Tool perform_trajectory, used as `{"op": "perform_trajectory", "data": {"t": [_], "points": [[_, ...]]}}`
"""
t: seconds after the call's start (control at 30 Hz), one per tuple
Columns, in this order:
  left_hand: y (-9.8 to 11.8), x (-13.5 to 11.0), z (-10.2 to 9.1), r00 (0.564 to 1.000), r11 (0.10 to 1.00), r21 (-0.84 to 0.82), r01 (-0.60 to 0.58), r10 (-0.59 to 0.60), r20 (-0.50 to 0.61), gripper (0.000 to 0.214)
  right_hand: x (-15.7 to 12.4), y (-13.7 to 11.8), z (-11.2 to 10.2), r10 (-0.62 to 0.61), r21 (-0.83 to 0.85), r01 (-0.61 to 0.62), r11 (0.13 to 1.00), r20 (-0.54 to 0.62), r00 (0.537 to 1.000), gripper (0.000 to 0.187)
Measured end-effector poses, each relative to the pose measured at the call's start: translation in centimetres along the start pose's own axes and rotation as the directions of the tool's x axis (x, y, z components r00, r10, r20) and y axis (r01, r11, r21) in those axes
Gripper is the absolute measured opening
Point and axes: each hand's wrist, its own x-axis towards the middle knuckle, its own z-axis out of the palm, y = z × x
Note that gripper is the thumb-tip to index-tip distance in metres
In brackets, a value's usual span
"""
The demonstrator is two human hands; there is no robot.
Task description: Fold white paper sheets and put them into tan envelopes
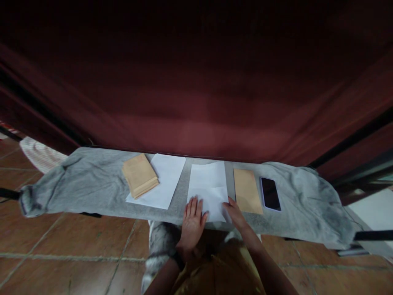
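A white sheet of paper [208, 180] lies on a grey cloth [92, 184] in front of me, its near edge folded up. My left hand [193, 223] rests flat on the sheet's near left corner, fingers stretched out. My right hand [235, 213] presses the folded near right corner with its fingertips. A single brown envelope [247, 190] lies just right of the sheet.
A stack of brown envelopes [139, 175] sits on more white paper [162, 184] to the left. A dark phone [270, 193] lies right of the single envelope. A dark red curtain [196, 82] hangs behind. Tiled floor [61, 246] shows below.
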Motion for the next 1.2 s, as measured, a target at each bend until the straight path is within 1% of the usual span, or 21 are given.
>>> {"op": "perform_trajectory", "data": {"t": [0.1,0.2,0.27,0.37,0.5,0.6,0.67,0.73,0.77,0.8,0.87,0.9,0.97,1.03,1.2], "points": [[-1.1,-0.1,1.1,1.000,0.998,0.058,-0.009,0.008,0.022,0.052,0.3,0.4,0.6,0.095,0.048,-0.094,0.994,-0.020,0.995,0.044],[-1.5,0.0,1.5,0.999,0.996,0.093,-0.013,0.009,0.036,0.052,0.4,0.9,1.2,0.108,0.017,-0.108,0.994,-0.068,0.992,0.048],[-1.6,0.4,1.4,0.999,0.995,0.103,-0.009,0.005,0.040,0.052,0.5,1.3,1.5,0.092,-0.015,-0.094,0.995,-0.106,0.990,0.054],[-1.8,1.3,1.1,0.999,0.996,0.095,0.005,-0.009,0.044,0.053,0.6,1.8,2.0,0.022,-0.116,-0.040,0.992,-0.155,0.988,0.064],[-1.8,2.1,1.1,0.998,0.995,0.087,0.040,-0.044,0.050,0.052,0.9,1.5,2.3,-0.052,-0.260,0.006,0.966,-0.171,0.984,0.065],[-1.5,2.2,1.4,0.996,0.995,0.092,0.033,-0.039,0.074,0.052,0.7,0.3,1.8,-0.129,-0.380,0.064,0.923,-0.148,0.981,0.062],[-1.2,2.2,1.6,0.995,0.995,0.096,0.034,-0.043,0.089,0.052,0.5,-0.9,1.4,-0.158,-0.504,0.074,0.861,-0.126,0.979,0.059],[-0.7,2.5,1.7,0.994,0.993,0.105,0.051,-0.061,0.089,0.052,0.4,-2.3,1.6,-0.194,-0.597,0.100,0.796,-0.095,0.976,0.056],[-0.5,2.8,1.8,0.994,0.993,0.108,0.056,-0.065,0.082,0.052,0.3,-2.9,2.0,-0.224,-0.609,0.135,0.782,-0.072,0.972,0.055],[-0.3,3.1,2.0,0.996,0.993,0.106,0.047,-0.056,0.076,0.053,0.3,-3.6,2.7,-0.261,-0.593,0.195,0.781,-0.025,0.965,0.054],[0.0,4.0,2.4,0.997,0.996,0.086,-0.020,0.013,0.078,0.058,0.3,-4.5,4.4,-0.326,-0.521,0.322,0.790,0.088,0.941,0.054],[0.0,4.5,2.7,0.994,0.995,0.073,-0.068,0.062,0.090,0.061,0.2,-4.7,5.2,-0.340,-0.496,0.360,0.791,0.132,0.931,0.053],[-0.1,5.2,3.3,0.983,0.988,0.056,-0.147,0.139,0.121,0.066,0.2,-4.7,6.5,-0.350,-0.491,0.389,0.779,0.173,0.921,0.053],[-0.4,5.5,3.6,0.980,0.986,0.056,-0.155,0.147,0.132,0.065,0.1,-4.1,6.6,-0.333,-0.540,0.370,0.756,0.168,0.928,0.052],[-1.9,5.4,3.4,0.998,0.999,0.043,-0.014,0.011,0.065,0.058,0.0,-2.2,4.4,-0.291,-0.656,0.301,0.692,0.127,0.948,0.053]]}}
